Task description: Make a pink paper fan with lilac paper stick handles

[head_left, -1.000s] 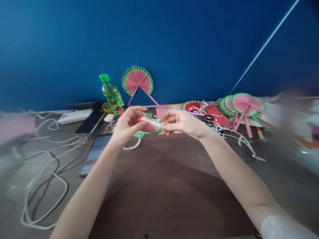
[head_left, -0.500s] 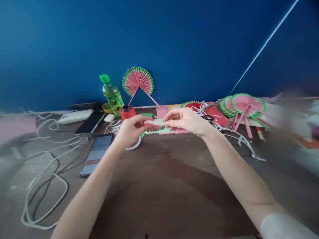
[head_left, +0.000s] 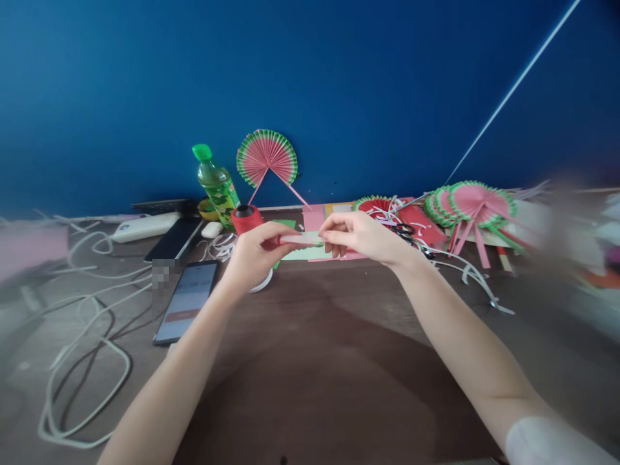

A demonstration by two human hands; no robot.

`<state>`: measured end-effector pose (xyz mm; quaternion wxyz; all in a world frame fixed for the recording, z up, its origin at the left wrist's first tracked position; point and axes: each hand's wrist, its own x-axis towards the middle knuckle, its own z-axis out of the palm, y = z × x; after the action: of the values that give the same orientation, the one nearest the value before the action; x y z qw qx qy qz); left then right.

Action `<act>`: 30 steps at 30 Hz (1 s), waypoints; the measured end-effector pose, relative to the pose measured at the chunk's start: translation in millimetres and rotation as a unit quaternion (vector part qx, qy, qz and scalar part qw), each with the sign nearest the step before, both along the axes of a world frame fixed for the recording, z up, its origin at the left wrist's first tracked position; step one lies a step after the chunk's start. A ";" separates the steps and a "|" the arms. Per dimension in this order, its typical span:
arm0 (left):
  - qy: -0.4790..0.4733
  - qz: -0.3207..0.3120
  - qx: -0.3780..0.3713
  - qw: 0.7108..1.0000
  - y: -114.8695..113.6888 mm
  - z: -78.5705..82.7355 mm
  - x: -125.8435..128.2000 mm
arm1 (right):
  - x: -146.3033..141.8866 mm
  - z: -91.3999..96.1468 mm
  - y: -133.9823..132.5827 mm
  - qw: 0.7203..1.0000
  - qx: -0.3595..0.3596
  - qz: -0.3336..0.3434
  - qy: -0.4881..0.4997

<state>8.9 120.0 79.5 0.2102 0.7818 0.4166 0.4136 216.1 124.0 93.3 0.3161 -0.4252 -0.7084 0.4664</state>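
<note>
Above the table, my left hand (head_left: 252, 256) pinches one end of a narrow strip of pleated paper (head_left: 304, 239), pale with pink and a little green at its edge. The fingertips of my right hand (head_left: 359, 236) are closed on the strip's other end. Fingers hide both ends of the paper. Just behind my left hand stands a spool of red thread (head_left: 246, 217). Beneath the strip lie sheets of pale green and pink paper (head_left: 314, 214).
A pink and green paper fan (head_left: 267, 157) leans on the blue wall beside a green-capped bottle (head_left: 216, 184). More fans (head_left: 480, 200), scissors (head_left: 403, 228) and paper strips lie at right. Two phones, one lit (head_left: 188, 302), and white cables (head_left: 92, 361) are at left.
The pleated strip has tilted or closed up, so its green zigzag lower edge shows less. Both hands keep their grip in nearly the same place.
</note>
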 end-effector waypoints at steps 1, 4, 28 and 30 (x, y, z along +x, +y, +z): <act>-0.001 0.001 0.001 1.000 0.0 -0.1 0.0 | 0.3 0.3 0.2 1.000 -0.002 -0.001 0.006; 0.001 0.000 0.005 1.000 0.3 -1.0 -0.2 | -0.1 2.2 -0.6 1.000 -0.003 -0.010 0.019; 0.083 0.064 -0.009 0.994 -2.8 0.7 2.9 | -2.1 -5.1 2.3 0.999 0.011 -0.039 -0.018; 0.057 0.057 -0.019 0.997 -2.6 0.3 2.0 | -0.7 -6.3 3.7 1.000 0.006 -0.021 -0.019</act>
<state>10.9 117.3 79.8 0.1775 0.7750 0.4794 0.3717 215.5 127.7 87.0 0.3151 -0.4470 -0.7077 0.4474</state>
